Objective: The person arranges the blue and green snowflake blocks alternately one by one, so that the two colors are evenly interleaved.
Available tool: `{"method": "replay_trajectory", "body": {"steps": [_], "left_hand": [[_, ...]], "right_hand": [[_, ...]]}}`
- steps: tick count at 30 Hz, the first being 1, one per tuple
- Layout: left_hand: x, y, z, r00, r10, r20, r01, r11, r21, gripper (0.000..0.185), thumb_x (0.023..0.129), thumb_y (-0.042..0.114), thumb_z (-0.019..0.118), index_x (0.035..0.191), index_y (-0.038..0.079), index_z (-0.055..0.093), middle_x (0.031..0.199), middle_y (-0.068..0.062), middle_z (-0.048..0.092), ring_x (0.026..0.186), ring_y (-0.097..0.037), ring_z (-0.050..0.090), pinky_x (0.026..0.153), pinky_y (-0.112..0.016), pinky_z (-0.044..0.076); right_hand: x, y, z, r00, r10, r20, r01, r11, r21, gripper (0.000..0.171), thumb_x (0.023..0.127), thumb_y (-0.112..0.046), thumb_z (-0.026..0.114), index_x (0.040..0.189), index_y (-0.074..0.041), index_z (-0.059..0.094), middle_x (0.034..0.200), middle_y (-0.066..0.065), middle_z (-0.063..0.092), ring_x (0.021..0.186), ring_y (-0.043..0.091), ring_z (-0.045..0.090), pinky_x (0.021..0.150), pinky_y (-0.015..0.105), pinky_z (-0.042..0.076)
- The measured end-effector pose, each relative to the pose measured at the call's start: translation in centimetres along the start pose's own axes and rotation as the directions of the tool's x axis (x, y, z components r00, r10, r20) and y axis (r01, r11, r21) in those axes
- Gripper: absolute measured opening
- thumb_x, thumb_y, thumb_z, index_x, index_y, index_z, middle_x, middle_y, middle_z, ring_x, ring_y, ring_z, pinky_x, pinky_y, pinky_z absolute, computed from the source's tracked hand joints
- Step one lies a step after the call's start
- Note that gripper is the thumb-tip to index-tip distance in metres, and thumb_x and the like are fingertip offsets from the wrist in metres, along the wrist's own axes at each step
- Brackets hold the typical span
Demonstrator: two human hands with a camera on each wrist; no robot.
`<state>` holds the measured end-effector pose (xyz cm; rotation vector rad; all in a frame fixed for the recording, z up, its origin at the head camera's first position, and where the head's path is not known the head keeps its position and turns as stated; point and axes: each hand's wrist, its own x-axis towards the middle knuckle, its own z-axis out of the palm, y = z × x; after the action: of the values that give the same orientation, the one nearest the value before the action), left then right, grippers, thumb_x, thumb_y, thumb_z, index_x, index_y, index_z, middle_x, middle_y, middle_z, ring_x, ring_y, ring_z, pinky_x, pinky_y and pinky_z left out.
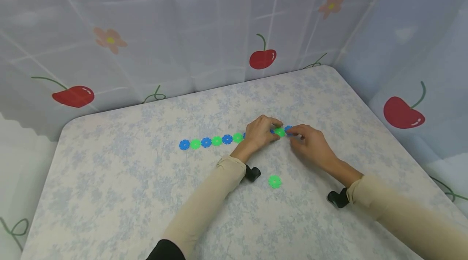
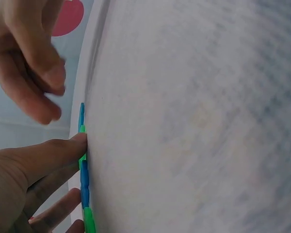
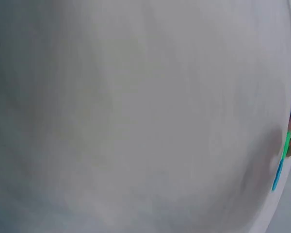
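A flat chain of alternating blue and green snowflake discs [image 1: 216,141] lies across the middle of the table [image 1: 109,195]. My left hand [image 1: 272,130] rests on its right part, and a straight finger [image 2: 63,148] presses a green disc [image 1: 279,131] down. The chain shows edge-on [image 2: 84,170] in the left wrist view. My right hand [image 1: 294,132] is at the blue end disc [image 1: 288,129]. Its fingers [image 2: 43,92] are loosely curled, with a small gap to the disc. A loose green disc [image 1: 274,181] lies nearer me, between my forearms. The right wrist view is blurred and shows only the chain's edge [image 3: 286,145].
A cloth printed with cherries and flowers [image 1: 261,59] hangs as a wall behind and to the right of the table. The table's rounded far corners and edges lie close to this cloth. A black wrist-camera mount sits under each sleeve.
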<state>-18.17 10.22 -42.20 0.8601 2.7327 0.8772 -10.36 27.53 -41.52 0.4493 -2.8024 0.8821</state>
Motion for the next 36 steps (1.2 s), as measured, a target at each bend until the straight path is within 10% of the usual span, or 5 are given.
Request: {"method": "replay_trajectory", "body": {"steps": [13, 36], "left_hand": [[0.2, 0.2, -0.7, 0.999, -0.024, 0.049, 0.023, 1.000, 0.018, 0.040, 0.074, 0.033, 0.073, 0.113, 0.029, 0.064, 0.111, 0.011, 0.062, 0.102, -0.008, 0.055, 0.075, -0.029, 0.049], [1.7, 2.0, 1.0, 1.000, 0.016, 0.002, -0.016, 0.998, -0.061, 0.042, 0.074, 0.034, 0.073, 0.115, 0.028, 0.063, 0.110, 0.014, 0.062, 0.107, -0.009, 0.054, 0.080, -0.031, 0.048]], "right_hand": [[-5.7, -4.5, 0.8, 0.927, -0.215, 0.307, 0.215, 0.976, 0.032, 0.037, 0.080, -0.026, 0.068, 0.116, -0.019, 0.061, 0.118, -0.010, 0.057, 0.111, 0.008, 0.050, 0.086, 0.031, 0.047], [-7.1, -6.6, 1.0, 0.867, -0.364, 0.340, 0.376, 0.926, 0.033, 0.028, 0.078, -0.019, 0.069, 0.105, -0.019, 0.064, 0.109, -0.011, 0.054, 0.099, 0.002, 0.052, 0.079, 0.020, 0.047]]}}
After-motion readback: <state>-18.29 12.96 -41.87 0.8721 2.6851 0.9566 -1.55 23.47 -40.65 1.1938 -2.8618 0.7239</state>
